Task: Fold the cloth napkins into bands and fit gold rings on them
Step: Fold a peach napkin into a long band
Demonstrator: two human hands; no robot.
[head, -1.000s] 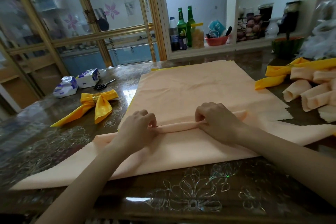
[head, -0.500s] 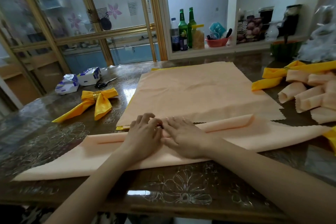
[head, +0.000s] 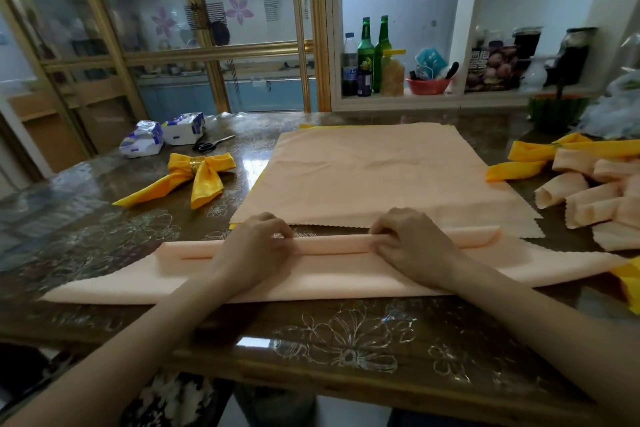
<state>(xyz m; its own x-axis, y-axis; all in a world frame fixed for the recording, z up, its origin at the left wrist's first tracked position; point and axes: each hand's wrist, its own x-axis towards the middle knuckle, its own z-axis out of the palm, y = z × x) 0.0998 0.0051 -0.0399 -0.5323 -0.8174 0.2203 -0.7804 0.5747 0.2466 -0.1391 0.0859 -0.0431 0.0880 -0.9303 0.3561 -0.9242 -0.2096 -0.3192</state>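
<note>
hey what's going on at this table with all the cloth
A person is folding a peach napkin on the table. The left hand and right hand both grip its folded far edge, which runs as a long narrow band across the table. No ring is on it yet. Flat peach cloth lies just behind. A finished yellow bow with a gold ring sits to the left, and folded peach pieces are piled on the right.

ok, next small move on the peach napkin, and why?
Probably roll it once more toward the near edge: left hand and right hand both grip the rolled far edge of the peach napkin, and a broad flat strip lies unrolled below it.
</note>
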